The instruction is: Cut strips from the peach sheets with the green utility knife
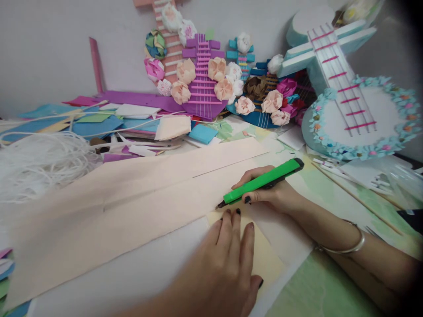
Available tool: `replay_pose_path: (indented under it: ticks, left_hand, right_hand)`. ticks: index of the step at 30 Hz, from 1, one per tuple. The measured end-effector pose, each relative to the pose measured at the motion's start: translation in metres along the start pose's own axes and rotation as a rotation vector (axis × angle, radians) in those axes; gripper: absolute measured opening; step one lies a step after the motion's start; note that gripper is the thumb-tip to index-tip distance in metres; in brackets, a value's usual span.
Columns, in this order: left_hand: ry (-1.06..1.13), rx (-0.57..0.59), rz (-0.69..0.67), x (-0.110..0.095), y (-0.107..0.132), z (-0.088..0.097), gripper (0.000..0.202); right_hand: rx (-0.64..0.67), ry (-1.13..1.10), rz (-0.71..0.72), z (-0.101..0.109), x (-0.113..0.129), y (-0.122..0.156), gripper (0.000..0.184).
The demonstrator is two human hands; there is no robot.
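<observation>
In the head view, my right hand (264, 191) grips a green utility knife (264, 179). Its dark tip points down to the left, at the edge of a large peach paper sheet (132, 220). My left hand (228, 264) lies flat with fingers stretched out, pressing on a pale yellow piece of paper (264, 255) just below the knife tip. A straight slit runs through the upper right part of the peach sheet. Beneath these papers is a white sheet (125, 277). Whether the blade touches the paper is hard to tell.
Behind the paper stand guitar-shaped crafts: a purple one (205, 94) and a white and light-blue one (363, 110). Coiled white cord (42, 163) lies at the left, near stacked coloured paper (95, 127). A thin wooden stick (357, 198) is on the right.
</observation>
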State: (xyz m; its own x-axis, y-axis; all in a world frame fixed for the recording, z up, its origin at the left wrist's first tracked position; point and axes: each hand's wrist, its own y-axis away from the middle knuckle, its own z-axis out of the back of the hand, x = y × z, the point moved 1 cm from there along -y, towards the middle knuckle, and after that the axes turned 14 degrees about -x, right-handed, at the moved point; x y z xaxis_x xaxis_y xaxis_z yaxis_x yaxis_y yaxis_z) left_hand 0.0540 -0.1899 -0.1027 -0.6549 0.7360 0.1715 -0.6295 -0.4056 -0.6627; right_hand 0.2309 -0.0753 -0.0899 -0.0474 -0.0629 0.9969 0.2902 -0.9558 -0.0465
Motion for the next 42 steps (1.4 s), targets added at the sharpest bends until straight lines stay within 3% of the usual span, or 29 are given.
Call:
replay_pose_path:
  ticks: [42]
  left_hand:
    - [0.010, 0.016, 0.008, -0.0001, -0.0001, 0.0022, 0.058]
  right_hand:
    - [-0.016, 0.013, 0.004, 0.0043, 0.0008, -0.0007, 0.027]
